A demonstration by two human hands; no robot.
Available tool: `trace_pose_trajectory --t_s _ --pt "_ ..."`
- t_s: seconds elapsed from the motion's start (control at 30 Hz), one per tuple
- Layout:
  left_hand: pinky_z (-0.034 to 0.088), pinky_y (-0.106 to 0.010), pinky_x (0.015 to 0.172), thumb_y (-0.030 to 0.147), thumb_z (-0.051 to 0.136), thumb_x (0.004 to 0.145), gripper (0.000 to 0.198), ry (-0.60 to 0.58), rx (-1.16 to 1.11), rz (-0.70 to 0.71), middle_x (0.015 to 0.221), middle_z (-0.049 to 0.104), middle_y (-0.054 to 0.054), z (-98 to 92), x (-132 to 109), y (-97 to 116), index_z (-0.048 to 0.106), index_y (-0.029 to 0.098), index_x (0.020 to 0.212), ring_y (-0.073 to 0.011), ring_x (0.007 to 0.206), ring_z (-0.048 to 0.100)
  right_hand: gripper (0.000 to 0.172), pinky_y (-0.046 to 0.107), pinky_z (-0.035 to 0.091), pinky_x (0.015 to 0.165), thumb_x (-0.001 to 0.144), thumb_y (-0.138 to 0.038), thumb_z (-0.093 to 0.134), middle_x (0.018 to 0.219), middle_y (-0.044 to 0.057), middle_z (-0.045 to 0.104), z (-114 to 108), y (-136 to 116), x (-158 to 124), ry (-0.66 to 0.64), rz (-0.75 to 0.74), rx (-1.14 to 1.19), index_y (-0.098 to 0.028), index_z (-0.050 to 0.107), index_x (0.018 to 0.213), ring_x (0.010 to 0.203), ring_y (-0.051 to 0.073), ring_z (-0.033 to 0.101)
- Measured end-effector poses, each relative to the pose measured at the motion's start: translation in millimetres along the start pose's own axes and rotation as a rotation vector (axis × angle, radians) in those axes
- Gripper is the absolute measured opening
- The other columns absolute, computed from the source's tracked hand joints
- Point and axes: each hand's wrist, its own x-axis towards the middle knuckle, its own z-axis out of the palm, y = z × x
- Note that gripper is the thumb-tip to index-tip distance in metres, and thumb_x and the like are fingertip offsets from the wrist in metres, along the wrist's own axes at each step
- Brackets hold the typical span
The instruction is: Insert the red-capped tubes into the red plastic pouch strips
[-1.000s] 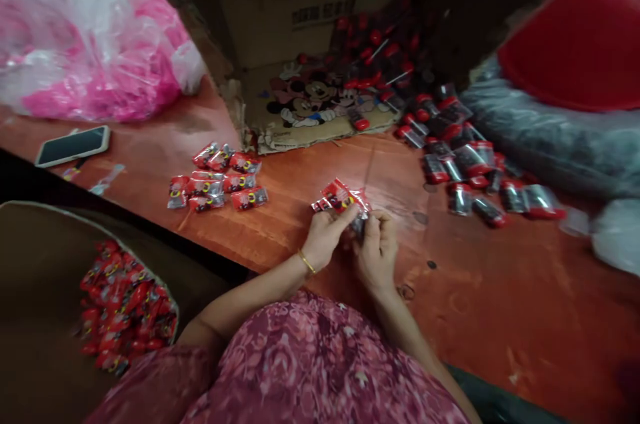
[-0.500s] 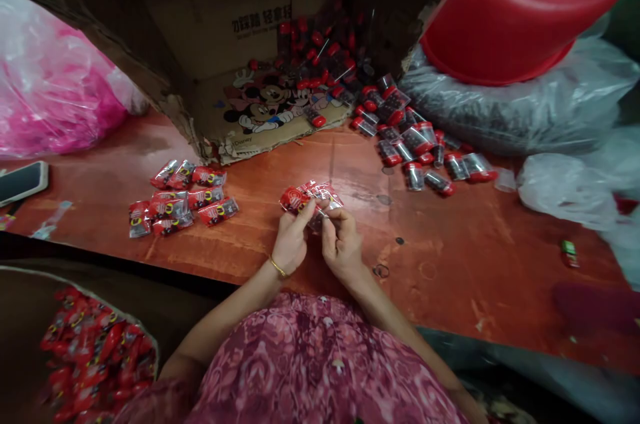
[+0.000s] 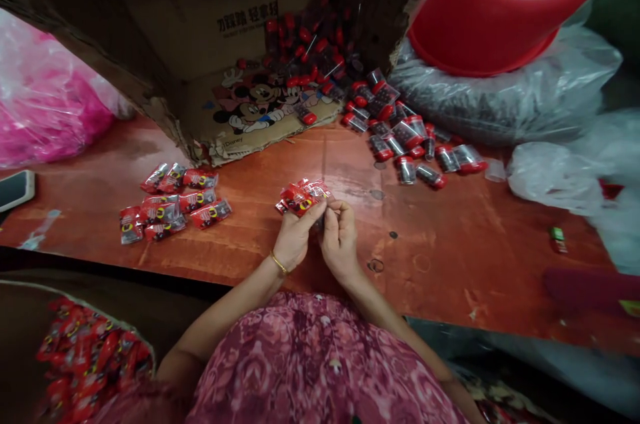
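Both hands meet over the red-brown table [image 3: 450, 251] in front of my body. My left hand [image 3: 295, 234], with a gold bracelet at its wrist, is closed around several red printed packets [image 3: 300, 197]. The fingers of my right hand [image 3: 340, 227] are pinched at the right end of these packets, touching my left fingertips; a small dark part shows between the hands. To the left, several filled red packets [image 3: 161, 209] lie on the table. Several clear jars with red lids [image 3: 407, 134] are heaped at the back right.
An open cardboard box [image 3: 250, 141] holding more jars stands at the back. A red tub [image 3: 490, 17] rests on a plastic bag [image 3: 500, 107]. A phone [image 3: 17, 189] lies at left. Below left, a container holds many red packets [image 3: 90, 357].
The view has shifted slightly, so the table items appear further left. The held packets have turned, and a yellow mark now shows on them. My fingers have moved closer together.
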Motion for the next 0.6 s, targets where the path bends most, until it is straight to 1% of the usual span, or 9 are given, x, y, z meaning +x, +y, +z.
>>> trace_pose_trajectory --t_s 0.07,0.13,0.2,0.3,0.4,0.47,0.53,0.6 --pt "0.047 -0.029 0.078 0.04 0.072 0.062 0.029 -0.003 -0.03 0.021 0.077 0.07 -0.004 1.9 -1.4 2.3 0.07 0.016 0.078 -0.018 0.081 0.063 0.011 0.027 0.047 0.069 0.091 -0.03 0.038 0.088 0.002 0.052 1.1 -0.2 2.2 0.009 -0.045 -0.028 -0.022 0.043 0.097 0.078 0.013 0.054" --pt "0.047 -0.03 0.08 0.043 0.071 0.064 0.031 -0.013 -0.049 0.037 0.079 0.07 -0.004 2.2 -2.2 2.1 0.07 0.016 0.079 -0.019 0.084 0.063 0.01 0.027 0.047 0.069 0.091 -0.029 0.038 0.087 0.002 0.053 1.5 -1.9 3.9 0.022 -0.071 -0.072 -0.022 0.043 0.097 0.078 0.013 0.055" --pt "0.047 -0.03 0.08 0.043 0.07 0.065 0.03 -0.019 -0.028 0.053 0.08 0.07 -0.003 0.2 -2.1 -1.1 0.07 0.017 0.08 -0.0185 0.084 0.063 0.01 0.028 0.047 0.069 0.091 -0.029 0.037 0.086 0.003 0.053 1.6 -4.1 5.2 0.04 -0.091 -0.12 -0.022 0.043 0.096 0.077 0.014 0.055" --pt "0.046 -0.028 0.08 0.039 0.07 0.066 0.027 -0.012 0.068 0.071 0.082 0.07 -0.002 -5.2 -1.5 -7.0 0.069 0.017 0.08 -0.0172 0.082 0.063 0.01 0.028 0.046 0.067 0.091 -0.028 0.036 0.084 0.003 0.053 1.3 -5.5 7.4 0.042 -0.084 -0.168 -0.022 0.042 0.096 0.075 0.014 0.054" --pt "0.046 -0.028 0.077 0.037 0.071 0.066 0.025 -0.014 0.119 0.046 0.078 0.07 -0.002 -8.7 -2.5 -6.9 0.069 0.016 0.078 -0.0168 0.079 0.062 0.011 0.028 0.046 0.065 0.091 -0.028 0.035 0.082 0.002 0.053 0.4 -4.9 9.8 -0.005 -0.029 -0.147 -0.021 0.042 0.096 0.072 0.013 0.054" --pt "0.047 -0.029 0.077 0.039 0.07 0.066 0.027 -0.004 0.071 0.04 0.077 0.07 -0.003 -8.2 -4.0 -2.9 0.069 0.015 0.078 -0.0172 0.079 0.063 0.011 0.027 0.046 0.065 0.091 -0.029 0.035 0.083 0.002 0.054 -0.3 -4.8 9.8 -0.039 -0.015 -0.117 -0.021 0.042 0.096 0.072 0.013 0.054" --pt "0.047 -0.03 0.079 0.041 0.07 0.065 0.03 0.036 -0.002 0.063 0.079 0.07 -0.004 -6.5 -4.7 2.6 0.069 0.015 0.079 -0.0181 0.081 0.063 0.011 0.027 0.047 0.063 0.091 -0.029 0.035 0.082 0.002 0.055 -0.6 -5.6 7.8 -0.074 -0.04 -0.104 -0.021 0.041 0.098 0.07 0.012 0.055" --pt "0.046 -0.031 0.081 0.04 0.073 0.062 0.031 0.064 -0.026 0.08 0.08 0.07 -0.005 -5.6 -3.8 8.1 0.07 0.014 0.08 -0.019 0.083 0.064 0.011 0.026 0.047 0.06 0.091 -0.028 0.035 0.08 0.001 0.055 -0.5 -6.5 4.7 -0.111 -0.071 -0.1 -0.022 0.041 0.099 0.066 0.012 0.055"
